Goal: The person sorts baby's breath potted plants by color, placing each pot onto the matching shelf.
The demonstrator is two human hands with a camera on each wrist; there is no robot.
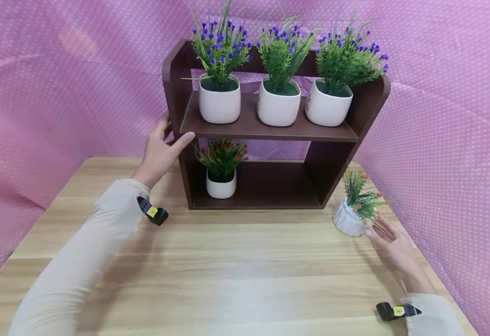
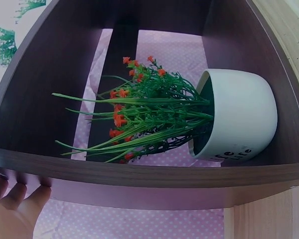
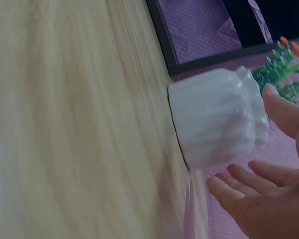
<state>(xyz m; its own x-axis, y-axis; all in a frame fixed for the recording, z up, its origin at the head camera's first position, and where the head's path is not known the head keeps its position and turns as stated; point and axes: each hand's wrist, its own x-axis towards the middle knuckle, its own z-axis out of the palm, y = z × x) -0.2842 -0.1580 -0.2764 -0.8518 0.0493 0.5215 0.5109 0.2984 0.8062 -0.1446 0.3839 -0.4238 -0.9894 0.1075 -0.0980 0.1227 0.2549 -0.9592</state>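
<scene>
A dark brown two-level shelf (image 1: 333,154) stands at the back of the wooden table (image 1: 228,266). My left hand (image 1: 163,143) grips its left side panel, thumb on the front edge of the upper board and fingers behind the panel; the left wrist view shows those fingers (image 2: 14,195) under the panel's edge. In the lower compartment, at the left, sits a small white pot of orange-red flowers (image 1: 221,185) (image 2: 239,119). My right hand (image 1: 386,239) (image 3: 269,191) is open, palm toward a ribbed white pot of orange flowers (image 1: 348,220) (image 3: 217,117) beside the shelf's right end, close to it.
Three white pots of purple flowers (image 1: 278,105) stand in a row on the upper board. Pink dotted cloth (image 1: 60,93) surrounds the table at the back and both sides. The right part of the lower compartment (image 1: 278,184) holds nothing.
</scene>
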